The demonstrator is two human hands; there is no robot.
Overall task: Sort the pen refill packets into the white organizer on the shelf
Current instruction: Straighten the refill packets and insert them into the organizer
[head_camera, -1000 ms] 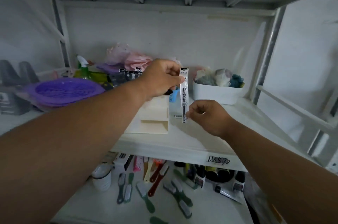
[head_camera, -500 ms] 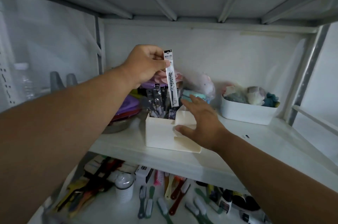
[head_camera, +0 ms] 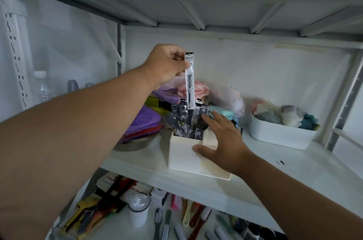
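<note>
Left hand (head_camera: 167,65) up high, pinching the top of a white pen refill packet (head_camera: 190,80) that hangs upright, its lower end right at the tops of the dark packets (head_camera: 185,120) standing in the white organizer (head_camera: 184,158) on the shelf (head_camera: 284,184). Right hand (head_camera: 222,141) lies spread over the organizer, fingers straight, thumb against its front wall. Purple basin (head_camera: 141,122) left, white bin (head_camera: 280,135) right.

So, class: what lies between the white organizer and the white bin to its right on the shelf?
In the head view, only the right hand resting on the white organizer; beyond it, bare shelf up to the white bin.
</note>
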